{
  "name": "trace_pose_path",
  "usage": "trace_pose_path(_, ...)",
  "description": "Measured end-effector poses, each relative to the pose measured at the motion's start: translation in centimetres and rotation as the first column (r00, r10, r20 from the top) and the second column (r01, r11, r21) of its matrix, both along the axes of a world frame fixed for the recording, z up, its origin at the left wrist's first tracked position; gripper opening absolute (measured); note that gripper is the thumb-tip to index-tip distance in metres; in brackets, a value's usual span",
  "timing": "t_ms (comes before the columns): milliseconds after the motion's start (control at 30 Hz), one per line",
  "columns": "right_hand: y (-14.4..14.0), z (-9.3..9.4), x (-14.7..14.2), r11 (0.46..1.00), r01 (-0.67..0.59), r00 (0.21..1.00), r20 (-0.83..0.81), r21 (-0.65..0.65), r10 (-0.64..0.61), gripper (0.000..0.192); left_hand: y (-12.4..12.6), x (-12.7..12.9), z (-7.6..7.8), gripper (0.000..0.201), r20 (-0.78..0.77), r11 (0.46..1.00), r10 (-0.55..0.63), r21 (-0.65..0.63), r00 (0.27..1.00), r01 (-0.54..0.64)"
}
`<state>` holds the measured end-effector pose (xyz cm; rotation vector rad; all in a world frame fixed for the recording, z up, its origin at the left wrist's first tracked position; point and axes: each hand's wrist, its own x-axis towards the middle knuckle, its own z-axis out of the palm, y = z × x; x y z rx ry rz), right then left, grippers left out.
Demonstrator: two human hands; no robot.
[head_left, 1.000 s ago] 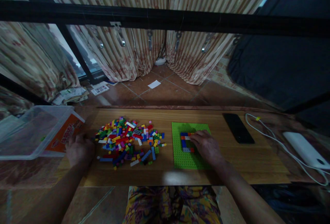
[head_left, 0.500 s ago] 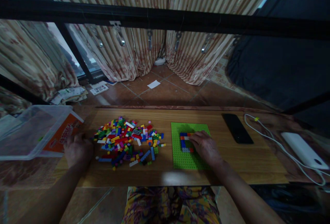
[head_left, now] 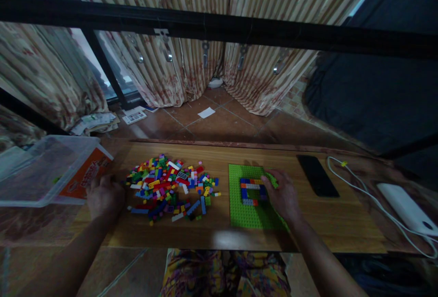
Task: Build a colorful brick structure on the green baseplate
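My right hand is over the right side of a green studded baseplate, thumb and fingers apart, with no brick visible between them. Left of its thumb, a hollow rectangle of toy bricks in blue, orange, white and grey stands on the plate. Its right side is partly shaded by the hand. My left hand rests on the table between a clear plastic box with an orange label and a loose pile of coloured bricks. Its fingers look loosely bent and hold nothing visible.
A black phone lies right of the baseplate. Beyond it are a white power bank and a looped white cable. The wooden table has a dark metal rail across the far side, before striped curtains.
My right hand has moved from the top of the brick rectangle to the right, baring its inside and a blue right side. The left hand stays put. The view has shifted slightly.
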<state>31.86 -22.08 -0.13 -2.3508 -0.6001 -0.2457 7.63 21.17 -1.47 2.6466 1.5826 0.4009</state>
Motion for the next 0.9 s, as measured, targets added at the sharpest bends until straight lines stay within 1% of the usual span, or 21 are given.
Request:
trace_pose_path(67,0.1,-0.9,0.4,0.999,0.034,0.999,-0.035,-0.022,-0.035,0.046,0.2,0.0,-0.2,0.047,0.011,1.000,0.010,0.003,1.000,-0.010)
trace_pose_path(167,0.1,-2.3,0.5,0.996,0.016,0.997,-0.068,-0.090,-0.023,0.052,0.3,-0.1,-0.4,0.045,0.029,1.000,0.007,0.010,1.000,-0.007)
trace_pose_path(267,0.0,-3.1,0.3,0.988,0.005,0.997,-0.072,-0.155,-0.016,0.056,0.1,-0.1,-0.3,0.044,0.028,1.000,-0.005,0.019,1.000,0.005)
trace_pose_path(367,0.1,-3.1,0.2,0.985,0.010,0.998,-0.067,-0.171,-0.022,0.055,0.0,-0.1,-0.2,0.043,0.042,1.000,0.004,0.016,0.999,-0.005)
trace_pose_path(500,0.4,-2.8,0.4,0.988,0.033,0.996,-0.078,-0.152,-0.045,0.055,0.0,-0.1,-0.4,0.043,0.063,1.000,-0.003,0.021,0.998,0.002)
trace_pose_path(700,0.3,-2.9,0.7,0.989,0.043,0.995,-0.085,-0.144,-0.056,0.049,0.1,-0.1,-0.7,0.041,0.085,0.999,-0.013,0.046,0.996,0.009)
trace_pose_path(900,0.3,-2.5,0.6,0.986,0.020,0.994,-0.098,-0.167,-0.037,0.038,0.1,-0.2,-0.7,0.041,0.076,0.999,0.036,0.011,0.996,-0.037)
